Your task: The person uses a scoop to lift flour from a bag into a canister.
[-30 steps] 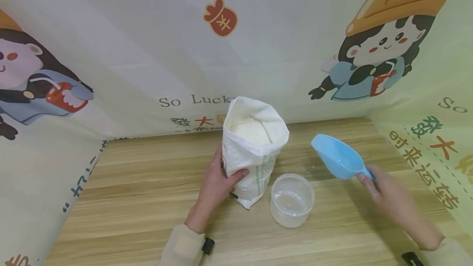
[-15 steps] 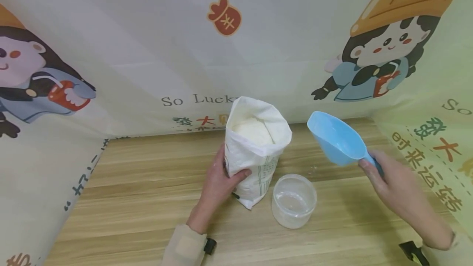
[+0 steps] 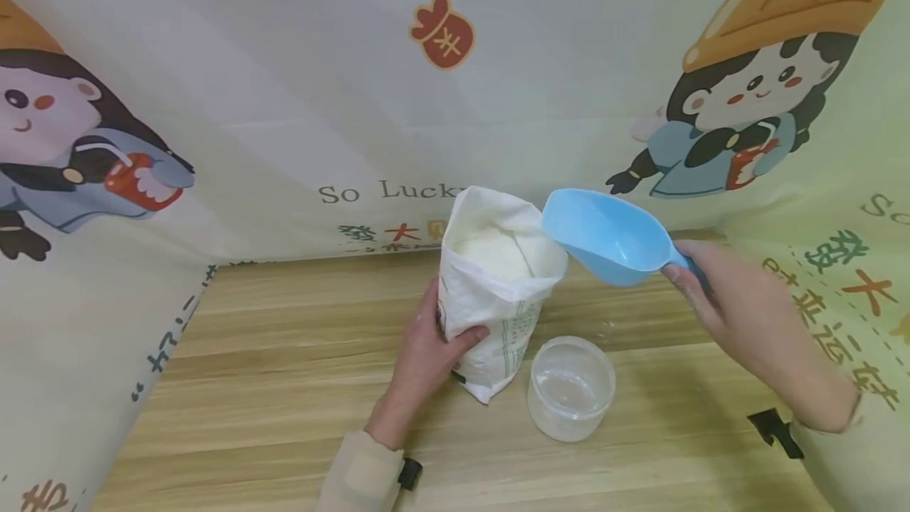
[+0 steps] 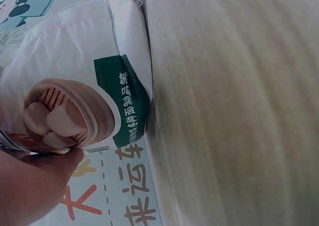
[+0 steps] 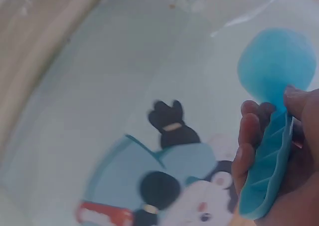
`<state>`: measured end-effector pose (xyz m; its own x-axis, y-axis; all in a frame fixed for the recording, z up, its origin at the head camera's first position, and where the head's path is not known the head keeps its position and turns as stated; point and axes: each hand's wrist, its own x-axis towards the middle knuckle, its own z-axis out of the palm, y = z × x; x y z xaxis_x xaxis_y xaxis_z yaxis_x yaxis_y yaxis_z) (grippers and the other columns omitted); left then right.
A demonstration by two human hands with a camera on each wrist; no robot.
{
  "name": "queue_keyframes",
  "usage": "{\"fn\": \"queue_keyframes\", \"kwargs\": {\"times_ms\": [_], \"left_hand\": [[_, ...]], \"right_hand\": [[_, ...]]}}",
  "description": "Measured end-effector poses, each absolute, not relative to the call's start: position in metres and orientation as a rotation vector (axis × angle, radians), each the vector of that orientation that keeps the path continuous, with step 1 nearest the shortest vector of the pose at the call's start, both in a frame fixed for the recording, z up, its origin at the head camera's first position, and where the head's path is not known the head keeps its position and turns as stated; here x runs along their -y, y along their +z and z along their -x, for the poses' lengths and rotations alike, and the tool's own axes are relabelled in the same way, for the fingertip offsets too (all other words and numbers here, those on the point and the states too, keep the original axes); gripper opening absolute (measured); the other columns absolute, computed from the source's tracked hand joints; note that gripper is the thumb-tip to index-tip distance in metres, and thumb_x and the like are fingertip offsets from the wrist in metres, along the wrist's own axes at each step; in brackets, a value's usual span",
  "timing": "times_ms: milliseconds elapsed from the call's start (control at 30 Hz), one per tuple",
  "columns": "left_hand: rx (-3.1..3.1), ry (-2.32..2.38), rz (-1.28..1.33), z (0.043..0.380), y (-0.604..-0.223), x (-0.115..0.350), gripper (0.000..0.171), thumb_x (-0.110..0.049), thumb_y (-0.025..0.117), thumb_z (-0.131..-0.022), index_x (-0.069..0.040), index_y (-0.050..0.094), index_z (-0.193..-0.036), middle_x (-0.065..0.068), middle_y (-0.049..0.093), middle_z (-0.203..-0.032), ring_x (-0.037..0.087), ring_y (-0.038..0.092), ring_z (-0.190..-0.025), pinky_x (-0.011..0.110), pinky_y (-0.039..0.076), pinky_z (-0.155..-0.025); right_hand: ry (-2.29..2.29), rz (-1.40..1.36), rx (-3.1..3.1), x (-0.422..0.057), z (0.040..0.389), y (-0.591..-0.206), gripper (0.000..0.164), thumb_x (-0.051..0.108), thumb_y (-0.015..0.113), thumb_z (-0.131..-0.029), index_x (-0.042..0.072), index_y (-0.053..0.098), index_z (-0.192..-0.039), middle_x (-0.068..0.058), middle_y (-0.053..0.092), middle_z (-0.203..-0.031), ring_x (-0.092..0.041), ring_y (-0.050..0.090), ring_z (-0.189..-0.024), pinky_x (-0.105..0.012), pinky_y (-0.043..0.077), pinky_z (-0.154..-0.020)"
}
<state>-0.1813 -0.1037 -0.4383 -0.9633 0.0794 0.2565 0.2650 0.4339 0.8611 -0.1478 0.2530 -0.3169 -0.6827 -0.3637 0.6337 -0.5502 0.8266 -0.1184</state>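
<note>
A white bag of flour (image 3: pixel 490 330) stands upright on the table with its mouth folded open, white powder (image 3: pixel 494 253) showing inside. My left hand (image 3: pixel 434 346) grips the bag's left side, thumb across the front. In the left wrist view, the bag (image 4: pixel 65 51) carries a picture of buns in a steamer. A light blue scoop (image 3: pixel 614 239) is held by its handle in my right hand (image 3: pixel 746 306); its tip overlaps the bag's right rim in the head view. From the right wrist, the ribbed scoop handle (image 5: pixel 266 171) lies within my curled fingers (image 5: pixel 244 156).
A clear round plastic tub (image 3: pixel 571 389) stands on the wooden table (image 3: pixel 284 385) just right of the bag. Behind and at both sides hangs a printed cloth (image 3: pixel 298 85) with cartoon figures. A little spilled powder lies on the table behind the tub.
My right hand has raised the scoop and carried it left, from over the table to the bag's mouth. The left hand still grips the bag; the view has shifted slightly.
</note>
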Motion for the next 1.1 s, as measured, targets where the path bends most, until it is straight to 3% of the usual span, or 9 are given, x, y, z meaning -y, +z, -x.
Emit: {"fn": "queue_keyframes", "kwargs": {"times_ms": [133,233,367,500,700,900,1100], "left_hand": [[2.49,-1.566,0.315,0.181,-0.438,0.104,0.095,-0.034,0.089,-0.083,-0.021,0.034,-0.159,0.008,0.053,-0.151,0.029,0.051,-0.138,0.052,0.04,-0.115],[2.483,-1.553,0.326,0.18,-0.438,0.103,0.095,-0.034,0.088,-0.084,-0.02,0.033,-0.16,0.01,0.053,-0.151,0.031,0.051,-0.137,0.053,0.04,-0.114],[2.489,-1.544,0.323,0.18,-0.437,0.103,0.096,-0.035,0.088,-0.083,-0.02,0.033,-0.16,0.01,0.054,-0.15,0.031,0.052,-0.136,0.054,0.041,-0.113],[2.49,-1.541,0.324,0.18,-0.437,0.103,0.097,-0.035,0.089,-0.083,-0.02,0.032,-0.161,0.01,0.053,-0.151,0.031,0.052,-0.137,0.054,0.041,-0.113],[2.491,-1.555,0.31,0.179,-0.436,0.103,0.095,-0.034,0.089,-0.083,-0.021,0.034,-0.159,0.009,0.055,-0.15,0.03,0.053,-0.135,0.053,0.042,-0.113],[2.498,-1.568,0.304,0.179,-0.436,0.103,0.091,-0.034,0.088,-0.084,-0.021,0.036,-0.157,0.009,0.056,-0.147,0.03,0.054,-0.134,0.052,0.042,-0.113],[2.51,-1.569,0.288,0.179,-0.435,0.103,0.093,-0.034,0.088,-0.084,-0.022,0.035,-0.158,0.009,0.055,-0.149,0.03,0.054,-0.134,0.053,0.042,-0.113]], "right_hand": [[0.242,-0.721,2.329,-0.246,0.157,-0.295,0.067,0.057,0.031,-0.108,0.002,0.068,-0.117,-0.015,0.07,-0.092,-0.029,0.061,-0.07,-0.045,0.05,-0.053],[0.121,-0.752,2.312,-0.237,0.162,-0.277,0.068,0.06,0.025,-0.107,0.009,0.069,-0.118,-0.01,0.069,-0.089,-0.031,0.062,-0.071,-0.043,0.046,-0.055],[-0.063,-0.797,2.311,-0.222,0.165,-0.258,0.035,0.045,0.056,-0.105,0.015,0.068,-0.119,-0.008,0.068,-0.089,-0.033,0.062,-0.076,-0.042,0.042,-0.06],[-0.188,-0.846,2.303,-0.208,0.169,-0.242,0.03,0.026,0.081,-0.089,0.011,0.071,-0.113,-0.009,0.066,-0.086,-0.032,0.059,-0.071,-0.042,0.042,-0.06],[-0.295,-0.904,2.278,-0.187,0.174,-0.227,0.023,0.022,0.088,-0.083,0.011,0.068,-0.088,-0.005,0.054,-0.072,-0.027,0.047,-0.06,-0.038,0.034,-0.055],[-0.365,-0.916,2.288,-0.171,0.175,-0.222,0.022,0.019,0.091,-0.078,0.013,0.07,-0.083,-0.004,0.047,-0.068,-0.027,0.049,-0.06,-0.038,0.036,-0.056],[-0.512,-0.883,2.399,-0.156,0.175,-0.218,0.019,0.008,0.089,-0.079,0.013,0.07,-0.078,-0.004,0.052,-0.068,-0.027,0.053,-0.063,-0.04,0.044,-0.061]]}}
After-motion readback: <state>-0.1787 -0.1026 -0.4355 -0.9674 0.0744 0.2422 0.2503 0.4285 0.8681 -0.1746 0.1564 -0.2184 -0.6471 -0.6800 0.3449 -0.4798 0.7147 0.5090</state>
